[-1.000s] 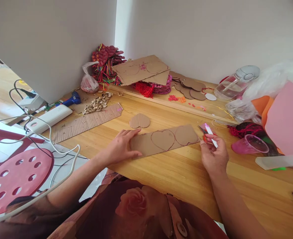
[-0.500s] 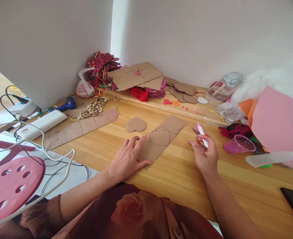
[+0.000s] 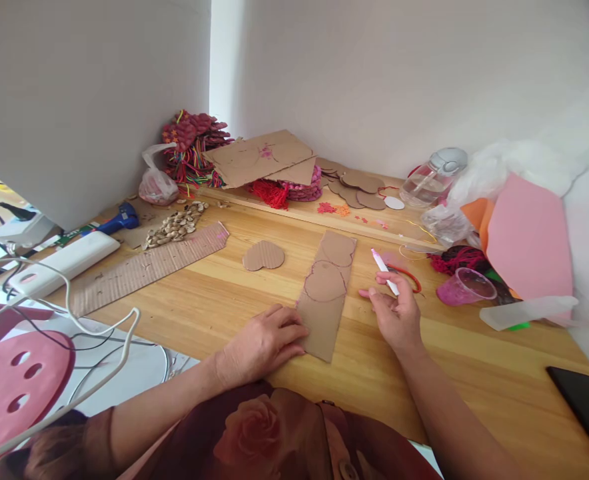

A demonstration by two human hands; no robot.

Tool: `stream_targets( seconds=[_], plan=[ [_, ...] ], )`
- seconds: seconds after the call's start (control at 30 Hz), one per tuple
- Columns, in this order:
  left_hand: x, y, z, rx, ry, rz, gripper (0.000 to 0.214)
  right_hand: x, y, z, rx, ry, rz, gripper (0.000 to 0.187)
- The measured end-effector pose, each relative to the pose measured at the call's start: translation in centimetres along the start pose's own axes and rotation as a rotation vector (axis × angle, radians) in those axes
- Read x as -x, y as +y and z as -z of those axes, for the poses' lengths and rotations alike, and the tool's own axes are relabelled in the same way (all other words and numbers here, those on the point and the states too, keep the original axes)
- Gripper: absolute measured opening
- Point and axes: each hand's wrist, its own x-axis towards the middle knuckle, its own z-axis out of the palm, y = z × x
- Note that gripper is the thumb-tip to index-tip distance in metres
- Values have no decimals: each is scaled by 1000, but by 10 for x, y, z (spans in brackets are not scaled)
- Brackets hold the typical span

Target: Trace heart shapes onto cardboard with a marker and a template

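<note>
My left hand (image 3: pixel 273 339) lies at the lower left edge of a long cardboard strip (image 3: pixel 323 332), its fingers curled and closed on that edge. Two heart-like outlines in purplish ink are drawn on the strip's upper part. A white marker (image 3: pixel 387 275) with a pink tip sits in my right hand (image 3: pixel 398 317), pinched between thumb and fingers, tip pointing up and left, to the right of the strip. Just behind that hand rests a red-orange looped handle (image 3: pixel 410 273), apparently of scissors, partly hidden. A cut cardboard heart (image 3: pixel 263 255) lies left of the strip.
Corrugated cardboard (image 3: pixel 149 270), shells (image 3: pixel 174 227), a blue glue gun (image 3: pixel 126 217) and a white power strip (image 3: pixel 64 263) with cables occupy the left. Cardboard hearts (image 3: pixel 359 181) lie behind. A purple cup (image 3: pixel 467 287), pink sheet (image 3: pixel 529 233) and black phone (image 3: pixel 582 407) are right.
The cardboard strip has turned to point more straight away from me. My left fingers have curled in at its edge. The scissors have turned beside my right hand, which still holds the marker.
</note>
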Motion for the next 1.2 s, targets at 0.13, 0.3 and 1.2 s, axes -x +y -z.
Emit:
stream_targets(
  seconds=[0.13,0.3,1.2],
  plan=[
    [-4,2,-4,83,-13,-44,26,1,-1,0,-16,-28,2,32],
    [0,6,-9,367,36,31,28,1,-3,1,-9,-42,-13,35],
    [-45,23,-7,1420,209,812,58,23,-8,-12,-96,-45,-184,52]
  ],
)
